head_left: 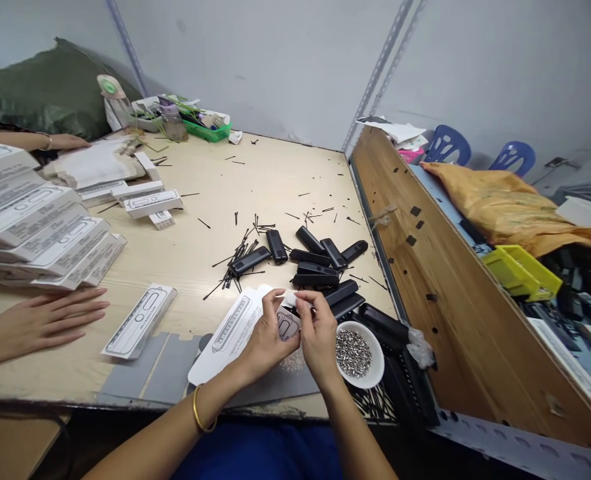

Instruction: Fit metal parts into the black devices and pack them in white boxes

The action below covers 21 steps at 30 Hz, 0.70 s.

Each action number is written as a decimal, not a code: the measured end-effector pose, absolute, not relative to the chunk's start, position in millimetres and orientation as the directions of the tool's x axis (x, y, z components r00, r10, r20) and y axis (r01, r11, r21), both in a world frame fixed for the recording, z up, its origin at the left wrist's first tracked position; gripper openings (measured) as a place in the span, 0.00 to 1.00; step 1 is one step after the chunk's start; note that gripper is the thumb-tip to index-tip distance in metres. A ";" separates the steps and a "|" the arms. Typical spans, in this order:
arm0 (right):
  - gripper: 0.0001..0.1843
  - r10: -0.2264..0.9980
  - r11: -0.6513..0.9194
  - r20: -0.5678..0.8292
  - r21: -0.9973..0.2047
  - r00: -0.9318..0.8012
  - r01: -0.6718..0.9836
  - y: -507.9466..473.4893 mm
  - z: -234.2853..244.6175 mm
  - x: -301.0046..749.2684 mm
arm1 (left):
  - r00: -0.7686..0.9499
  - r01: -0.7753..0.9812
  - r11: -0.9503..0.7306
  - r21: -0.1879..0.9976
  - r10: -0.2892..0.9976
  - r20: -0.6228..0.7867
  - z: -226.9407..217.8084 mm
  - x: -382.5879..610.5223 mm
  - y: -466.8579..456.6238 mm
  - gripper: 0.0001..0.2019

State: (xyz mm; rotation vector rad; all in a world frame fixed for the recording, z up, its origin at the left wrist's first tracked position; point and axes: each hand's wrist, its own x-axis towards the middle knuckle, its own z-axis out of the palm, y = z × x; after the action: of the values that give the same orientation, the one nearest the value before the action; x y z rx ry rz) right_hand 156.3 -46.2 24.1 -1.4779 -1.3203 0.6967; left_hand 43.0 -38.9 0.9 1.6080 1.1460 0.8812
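My left hand (pixel 265 337) and my right hand (pixel 318 333) are close together above the front of the table, both with bent, closed fingers. Between them is a white printed cardboard box (pixel 232 333), its long panel slanting down to the left under my left hand. Thumb and fingers of each hand pinch a small white piece at its upper end, which looks like an end flap. Just right of my right hand stands a white bowl (pixel 376 370) of small metal pieces (pixel 354 353). Black oblong plastic parts (pixel 318 270) lie beyond my hands.
A co-worker's hand (pixel 50 323) rests flat at the left, near stacked boxes (pixel 50 233) and a single box (pixel 140 320). Another person's arm (pixel 20 139) reaches in behind. Thin black sticks (pixel 245 257) lie scattered. A wooden partition (pixel 415 267) borders the right side.
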 end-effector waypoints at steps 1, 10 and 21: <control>0.09 0.947 0.112 0.217 -0.914 0.236 0.391 -46.7 23.7 155.5 | 0.304 0.272 -0.123 0.954 0.952 0.037 0.4 42.6 -38.7 0.35; 0.09 0.792 0.481 0.607 -0.684 0.062 0.548 -61.3 4.4 149.8 | 0.281 0.293 -0.212 0.932 0.951 0.128 -6.8 40.5 -44.3 0.29; 0.20 0.945 -0.145 -0.026 -0.928 0.327 0.344 -82.2 -9.3 228.8 | -0.046 0.911 0.032 0.411 0.999 0.025 -3.3 -98.3 -20.0 0.30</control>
State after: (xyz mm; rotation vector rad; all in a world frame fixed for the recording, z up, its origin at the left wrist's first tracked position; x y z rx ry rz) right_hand 228.8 -82.2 -9.3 -1.6788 -1.1734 0.8249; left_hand -98.3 -20.0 -3.3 1.9599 2.0418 0.4653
